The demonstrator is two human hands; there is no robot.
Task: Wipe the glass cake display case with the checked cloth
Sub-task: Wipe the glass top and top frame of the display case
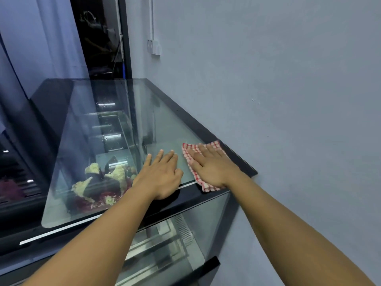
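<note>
The glass cake display case [132, 112] has a black frame and a flat glass top, seen from above. A red-and-white checked cloth [214, 145] lies at the near right corner of that top. My right hand [212, 166] presses flat on the cloth, fingers spread and pointing away from me. My left hand [160, 174] rests flat on the bare glass just left of the cloth, its heel on the black front frame, holding nothing. Through the glass I see a broken cake [103, 182] with cream-coloured and dark pieces on a shelf inside.
A grey wall [288, 89] runs close along the case's right side, with a white socket [154, 47] on it. A dark doorway [101, 38] stands behind the case and a pale curtain [41, 42] hangs at the left. Metal shelf rails show inside.
</note>
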